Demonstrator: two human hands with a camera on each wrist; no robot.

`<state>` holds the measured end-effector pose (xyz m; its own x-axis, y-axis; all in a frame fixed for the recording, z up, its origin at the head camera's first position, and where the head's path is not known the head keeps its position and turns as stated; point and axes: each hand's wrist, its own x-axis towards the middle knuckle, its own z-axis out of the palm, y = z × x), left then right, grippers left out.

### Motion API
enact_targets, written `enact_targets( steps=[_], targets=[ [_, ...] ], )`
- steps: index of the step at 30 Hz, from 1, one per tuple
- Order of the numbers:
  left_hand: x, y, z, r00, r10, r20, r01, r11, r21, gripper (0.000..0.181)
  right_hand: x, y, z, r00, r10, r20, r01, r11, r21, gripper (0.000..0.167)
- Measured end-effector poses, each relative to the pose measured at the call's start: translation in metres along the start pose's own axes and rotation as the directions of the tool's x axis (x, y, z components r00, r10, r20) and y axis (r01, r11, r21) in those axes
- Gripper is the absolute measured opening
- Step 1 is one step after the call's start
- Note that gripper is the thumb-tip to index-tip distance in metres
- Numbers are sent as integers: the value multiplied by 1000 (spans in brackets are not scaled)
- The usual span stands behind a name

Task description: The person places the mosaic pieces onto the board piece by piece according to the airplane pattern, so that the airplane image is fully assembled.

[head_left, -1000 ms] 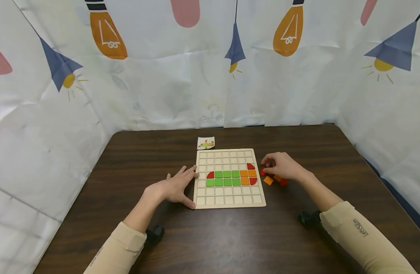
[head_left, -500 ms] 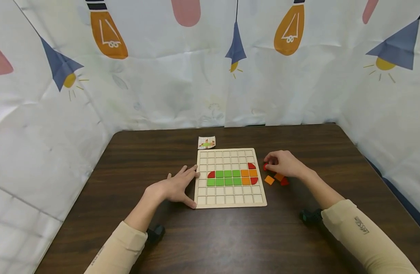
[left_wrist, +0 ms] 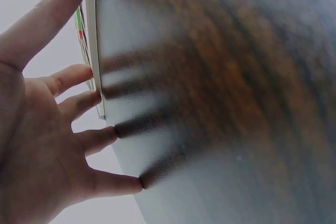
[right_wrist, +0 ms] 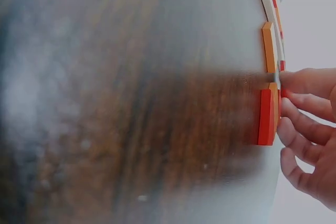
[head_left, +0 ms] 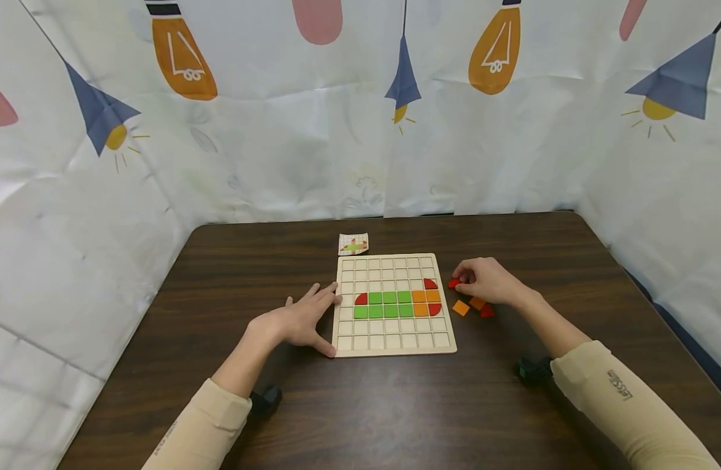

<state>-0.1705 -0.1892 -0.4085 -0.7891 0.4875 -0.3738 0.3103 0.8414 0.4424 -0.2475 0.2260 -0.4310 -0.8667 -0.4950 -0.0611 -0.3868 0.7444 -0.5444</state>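
A wooden grid board (head_left: 396, 343) lies on the table, with green tiles (head_left: 390, 312), orange tiles (head_left: 419, 310) and red quarter-round tiles (head_left: 430, 284) set in its squares. My left hand (head_left: 298, 320) rests at the board's left edge with fingers spread; its thumb and some fingertips touch that edge. To the right of the board, my right hand (head_left: 484, 281) pinches a red tile (head_left: 454, 283) between thumb and fingers, its shape mostly hidden. Just below that hand lie a loose orange square tile (head_left: 461, 307), another orange tile (head_left: 477, 303) and a red tile (right_wrist: 266, 117).
A small picture card (head_left: 353, 245) with a coloured grid pattern lies just beyond the board's upper left corner. The dark wooden table (head_left: 396, 411) extends all around, and a printed white curtain (head_left: 313, 150) hangs behind it.
My right hand has shifted slightly away from me, taking the red tile with it, apart from the loose orange and red tiles. The left hand and board stay in place.
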Motion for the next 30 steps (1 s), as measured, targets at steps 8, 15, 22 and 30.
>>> enact_targets(
  steps=[8, 15, 22, 30],
  targets=[
    [1, 0, 0, 1000, -1, 7, 1, 1000, -6, 97, 2, -4, -6, 1000, 23, 0, -23, 999, 38, 18],
    [1, 1, -1, 1000, 1, 4, -1, 1000, 0, 96, 4, -12, -7, 1000, 3, -24, -2, 999, 54, 20],
    [1, 0, -1, 1000, -6, 8, 6, 1000, 4, 96, 8, -18, 2, 997, -49, -52, 53, 995, 90, 21],
    [0, 0, 0, 1000, -3, 7, 3, 1000, 4, 97, 13, -30, 9, 994, -78, -79, 87, 989, 123, 21]
  ],
)
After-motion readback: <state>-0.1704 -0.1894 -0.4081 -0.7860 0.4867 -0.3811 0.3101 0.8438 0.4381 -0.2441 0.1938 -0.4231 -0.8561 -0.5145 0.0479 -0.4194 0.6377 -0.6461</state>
